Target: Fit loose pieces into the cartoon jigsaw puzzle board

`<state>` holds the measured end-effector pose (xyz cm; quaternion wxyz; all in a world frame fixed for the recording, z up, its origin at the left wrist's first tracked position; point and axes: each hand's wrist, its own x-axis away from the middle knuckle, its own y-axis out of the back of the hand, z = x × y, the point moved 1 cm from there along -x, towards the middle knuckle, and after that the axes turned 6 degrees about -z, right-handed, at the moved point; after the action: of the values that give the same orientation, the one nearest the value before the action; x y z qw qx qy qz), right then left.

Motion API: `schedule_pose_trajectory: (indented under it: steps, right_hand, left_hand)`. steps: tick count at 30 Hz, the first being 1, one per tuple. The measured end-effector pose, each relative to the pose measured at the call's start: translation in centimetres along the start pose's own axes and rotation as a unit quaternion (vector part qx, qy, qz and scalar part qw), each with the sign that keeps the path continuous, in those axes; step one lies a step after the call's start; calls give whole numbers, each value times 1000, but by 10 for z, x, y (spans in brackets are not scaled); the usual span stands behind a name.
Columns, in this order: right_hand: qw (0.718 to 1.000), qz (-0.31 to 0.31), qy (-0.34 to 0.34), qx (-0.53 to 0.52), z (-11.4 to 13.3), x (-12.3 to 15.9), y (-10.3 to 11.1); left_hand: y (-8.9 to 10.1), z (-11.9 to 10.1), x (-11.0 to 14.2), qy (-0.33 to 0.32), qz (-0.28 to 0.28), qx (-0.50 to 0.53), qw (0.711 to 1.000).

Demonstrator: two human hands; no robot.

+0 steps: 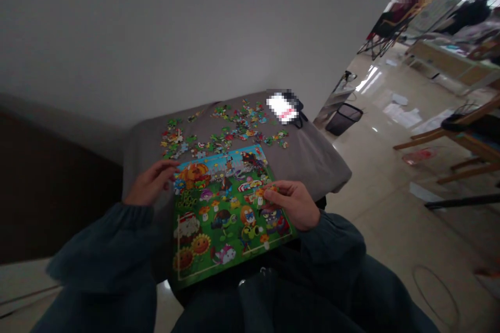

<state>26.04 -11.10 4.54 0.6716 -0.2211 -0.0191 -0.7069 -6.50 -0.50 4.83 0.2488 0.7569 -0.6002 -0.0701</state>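
Note:
A jigsaw puzzle board point(230, 247) with cartoon plants, sunflowers and mushrooms on green lies at the table's near edge, overhanging toward my lap. My right hand point(295, 200) is over the board's right side, thumb and fingers pinching a small orange puzzle piece point(272, 188). At the upper left edge of the board is my left hand point(153, 182), its fingers stretched loosely toward the rim, with nothing visible in them. Beyond the board lie several loose puzzle pieces point(228, 135) in scattered heaps, with one cluster point(172, 138) at the left.
Grey cloth point(312, 158) covers the table, which stands against a pale wall point(195, 26). A dark strapped item point(299, 109) sits at the back right, partly pixelated. On the floor to the right are a dark mesh bin point(344, 118), a wooden chair point(464, 140) and papers.

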Motion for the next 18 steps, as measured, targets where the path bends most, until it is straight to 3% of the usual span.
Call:
schedule_pose_trajectory:
  steps: [4,5,7,9,12,18]
  right_hand:
    - [997,55,-49,-10,-22,16,-19]
    - [995,74,-66,-8,-27,19,-23]
    - [989,113,-94,-12,-35,23,-26]
    - [983,141,-113,-27,-40,24,-24]
    - [977,163,-130,-52,-45,20,-15]
    - [982,163,-91,-20,-52,16,-3]
  left_hand:
    - [-38,-24,109,-84,206,31,975]
    - [-48,-24,132,-85,226,17,970]
    - [-63,-19,161,-77,201,-1,976]
    - [-68,-7,171,-44,165,14,985]
    - [-62,14,166,23,132,59,989]
    - [-61,33,162,73,179,136,972]
